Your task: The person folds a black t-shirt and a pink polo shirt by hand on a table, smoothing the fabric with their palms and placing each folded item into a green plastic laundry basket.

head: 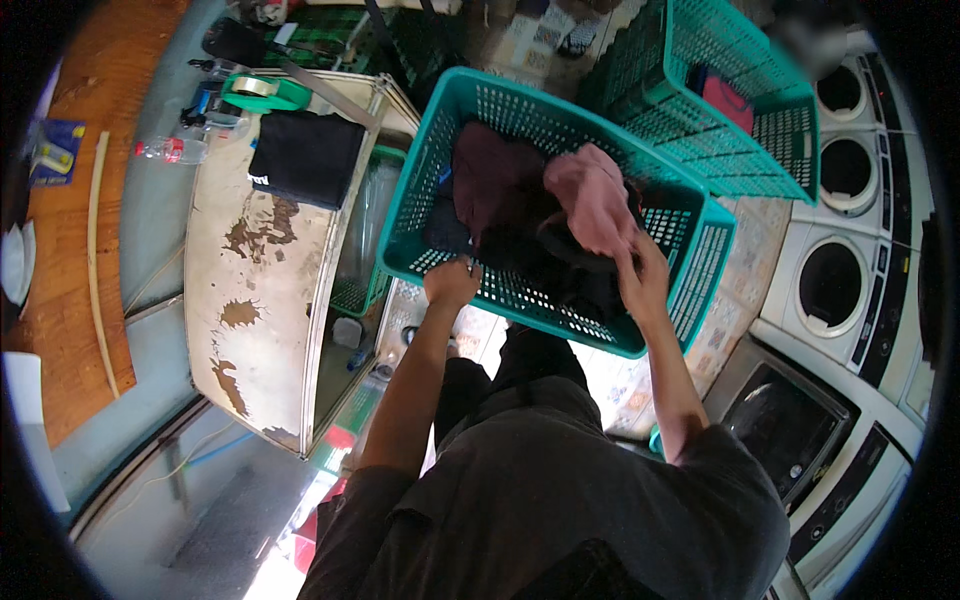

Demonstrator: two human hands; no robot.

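Observation:
A green perforated plastic laundry basket (660, 165) stands before me with dark garments (517, 240) heaped inside. Among them lies a maroon garment (491, 176). My right hand (649, 277) pinches the lower end of a pink garment (592, 195), which is bunched up over the dark clothes on the basket's right side. At the near left rim, the fingers of my left hand (452, 283) curl over the basket's edge. Its fingertips are partly hidden inside the basket.
A worn cabinet (277, 322) stands left, bearing a folded black garment (307, 157), a green tape dispenser (266, 94) and a plastic bottle (172, 150). Another green basket (720, 142) holds a pink cloth (727, 103). Stacked front-loading machines (831, 285) line the right side.

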